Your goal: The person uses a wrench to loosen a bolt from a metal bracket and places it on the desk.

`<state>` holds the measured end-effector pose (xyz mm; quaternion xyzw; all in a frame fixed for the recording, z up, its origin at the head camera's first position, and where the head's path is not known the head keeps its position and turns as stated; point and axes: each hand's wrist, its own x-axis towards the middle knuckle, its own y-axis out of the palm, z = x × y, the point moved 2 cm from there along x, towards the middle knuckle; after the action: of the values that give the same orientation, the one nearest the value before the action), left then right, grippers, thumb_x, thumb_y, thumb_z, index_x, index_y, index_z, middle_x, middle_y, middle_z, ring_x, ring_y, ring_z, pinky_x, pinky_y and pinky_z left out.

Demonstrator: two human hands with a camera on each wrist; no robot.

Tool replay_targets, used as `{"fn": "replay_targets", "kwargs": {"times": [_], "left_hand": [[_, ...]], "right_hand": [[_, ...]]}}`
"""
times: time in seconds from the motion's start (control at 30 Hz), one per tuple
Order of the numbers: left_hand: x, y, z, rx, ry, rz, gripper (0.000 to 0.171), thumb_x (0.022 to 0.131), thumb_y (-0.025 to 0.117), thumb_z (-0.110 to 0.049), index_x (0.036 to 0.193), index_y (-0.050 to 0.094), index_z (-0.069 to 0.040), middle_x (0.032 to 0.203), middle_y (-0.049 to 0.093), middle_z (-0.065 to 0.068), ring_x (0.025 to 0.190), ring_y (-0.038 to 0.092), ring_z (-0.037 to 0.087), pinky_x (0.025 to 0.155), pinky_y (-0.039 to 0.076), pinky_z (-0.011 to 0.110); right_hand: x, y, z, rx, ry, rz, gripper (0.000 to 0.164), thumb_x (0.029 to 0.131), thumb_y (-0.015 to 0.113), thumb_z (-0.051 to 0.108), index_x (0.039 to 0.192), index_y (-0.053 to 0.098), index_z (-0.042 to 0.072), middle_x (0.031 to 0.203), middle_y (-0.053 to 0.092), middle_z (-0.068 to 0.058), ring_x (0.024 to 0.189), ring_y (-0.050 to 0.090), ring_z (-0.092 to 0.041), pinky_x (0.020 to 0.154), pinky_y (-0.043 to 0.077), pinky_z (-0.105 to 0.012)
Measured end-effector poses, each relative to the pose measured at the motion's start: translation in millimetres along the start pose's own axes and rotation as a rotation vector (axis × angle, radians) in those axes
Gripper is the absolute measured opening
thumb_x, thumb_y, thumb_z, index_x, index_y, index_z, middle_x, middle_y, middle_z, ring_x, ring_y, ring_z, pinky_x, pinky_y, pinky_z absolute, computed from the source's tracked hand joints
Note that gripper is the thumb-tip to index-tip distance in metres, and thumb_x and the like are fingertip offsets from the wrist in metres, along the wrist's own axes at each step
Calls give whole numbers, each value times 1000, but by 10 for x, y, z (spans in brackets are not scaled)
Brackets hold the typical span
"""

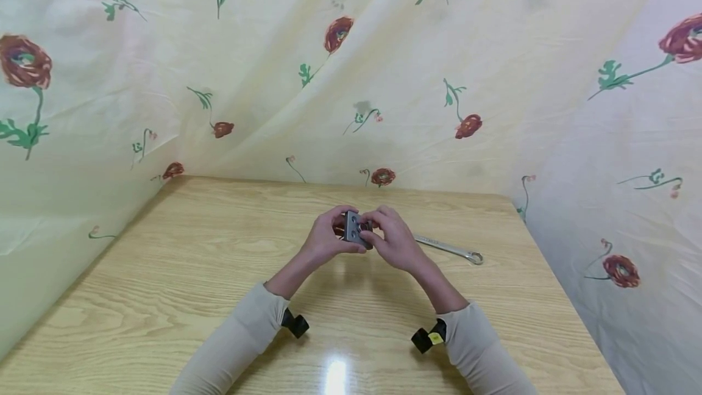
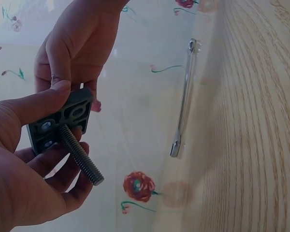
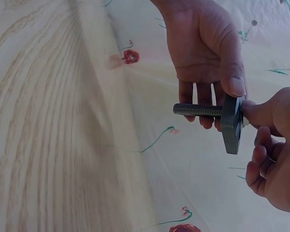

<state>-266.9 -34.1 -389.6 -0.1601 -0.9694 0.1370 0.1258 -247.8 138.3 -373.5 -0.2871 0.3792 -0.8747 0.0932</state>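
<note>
A dark grey square plate point(image 1: 351, 228) with holes is held above the table by my left hand point(image 1: 322, 238), thumb on one edge and fingers on the opposite side. A threaded bolt point(image 2: 82, 155) passes through the plate, its long shank sticking out of the ribbed face in the left wrist view. On the other face, my right hand point(image 1: 396, 241) pinches the bolt's end between thumb and fingers; the fingertips mostly hide that end. In the right wrist view the bolt shank point(image 3: 198, 110) points left, away from the plate point(image 3: 232, 124).
A silver combination wrench point(image 1: 450, 249) lies on the wooden table point(image 1: 192, 261), just right of my right hand, which hides one end in the head view. Floral cloth point(image 1: 263, 78) hangs behind the table and at both sides. Each wrist wears a black camera mount.
</note>
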Motion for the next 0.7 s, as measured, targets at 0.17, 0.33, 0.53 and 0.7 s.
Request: {"fn": "replay_targets", "kwargs": {"times": [0.17, 0.33, 0.53, 0.7], "left_hand": [[-5, 0, -17, -15, 2, 4, 70, 69, 89, -3, 132, 58, -7, 114, 74, 19, 90, 65, 18, 83, 54, 34], [-5, -12, -15, -25, -6, 7, 71, 69, 89, -3, 132, 57, -8, 115, 74, 18, 91, 65, 18, 83, 54, 32], [-10, -14, -32, -17, -11, -4, 72, 70, 89, -4, 133, 57, -8, 116, 73, 18, 92, 65, 19, 82, 54, 29], [-14, -2, -29, 3, -5, 1, 72, 70, 89, -5, 134, 56, -8, 117, 73, 18, 95, 65, 20, 81, 56, 29]], "right_hand": [[-9, -24, 14, 72, -38, 40, 24, 92, 66, 1, 116, 68, 2, 102, 59, -11, 96, 50, -24, 82, 44, -37], [-9, -15, 6, 135, -55, 74, 26, 93, 61, -5, 118, 64, 2, 106, 57, -12, 100, 46, -23, 84, 41, -39], [-3, -20, -15, 140, 30, -17, 29, 89, 69, 10, 115, 59, 3, 102, 55, -14, 92, 46, -22, 79, 38, -32], [-5, -4, -23, -28, 166, -36, 28, 92, 69, 35, 91, 59, 9, 89, 53, -9, 81, 45, -21, 70, 36, -31]]}}
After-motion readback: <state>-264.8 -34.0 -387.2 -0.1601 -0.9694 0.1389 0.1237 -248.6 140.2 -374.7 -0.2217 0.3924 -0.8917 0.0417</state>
